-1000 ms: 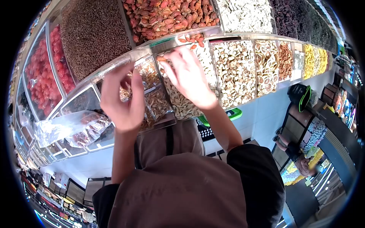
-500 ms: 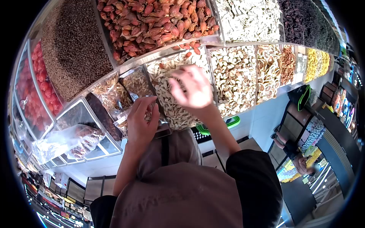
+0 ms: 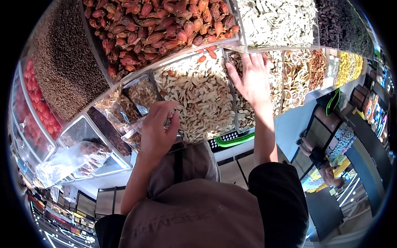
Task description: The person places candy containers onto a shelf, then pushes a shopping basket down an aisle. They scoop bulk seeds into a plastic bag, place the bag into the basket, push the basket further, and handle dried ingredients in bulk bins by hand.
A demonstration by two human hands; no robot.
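My right hand (image 3: 255, 78) lies palm down over a bin of small pale and brown dried pieces (image 3: 245, 113). Its fingers are stretched out toward the back edge, with the thumb apart. My left hand (image 3: 159, 126) is at the near left corner of the neighbouring bin of pale dried slices (image 3: 202, 99), thumb apart from loosely bent fingers. Nothing shows in its grasp, though the palm is hidden. Clear bags of dried brown strips (image 3: 142, 93) lie just beyond and left of that hand. A few red pods (image 3: 211, 53) sit at the back of the pale slices.
Behind are bins of red dried pods (image 3: 165, 25), white slices (image 3: 277, 22) and dark grains (image 3: 62, 53). A plastic bag (image 3: 68, 161) lies on lidded bins at left. Ring-shaped slices (image 3: 297, 74) stand at right. Another person (image 3: 324, 167) is farther off right.
My right hand has moved right from above the pale slices to the neighbouring bin, its fingers now straighter. My left hand stays near the same corner. The view has shifted slightly.
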